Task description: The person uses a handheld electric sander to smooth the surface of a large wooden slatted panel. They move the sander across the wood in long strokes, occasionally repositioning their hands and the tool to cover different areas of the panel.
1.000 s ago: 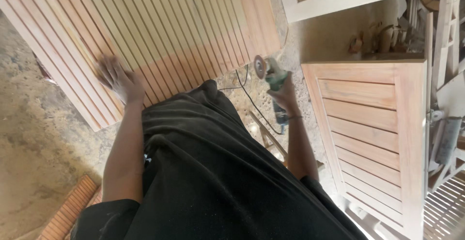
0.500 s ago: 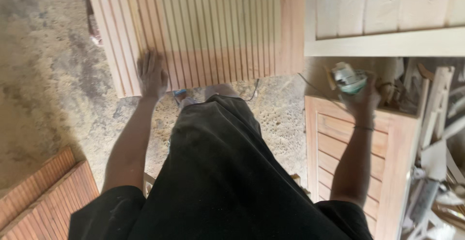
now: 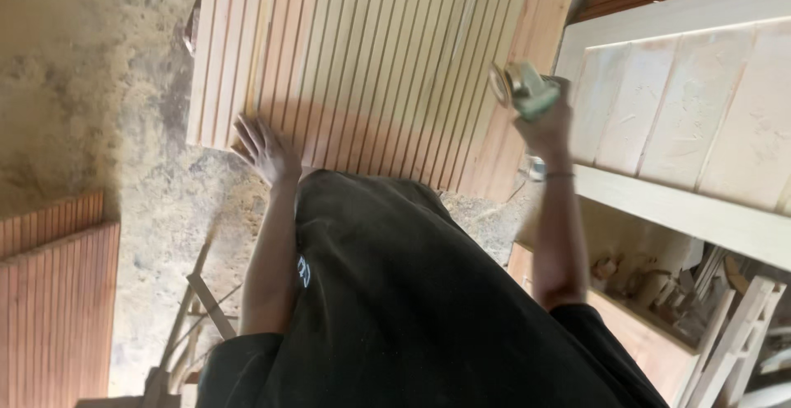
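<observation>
We've got the angle grinder [image 3: 521,88] gripped in our right hand [image 3: 548,124], held up over the right edge of the grooved wooden panel [image 3: 371,62]. Left hand [image 3: 265,151] lies open and flat on the panel's near edge. The disc faces left, and the body runs back toward our wrist. Our guess: if the disc dips, it could gouge the slats.
</observation>
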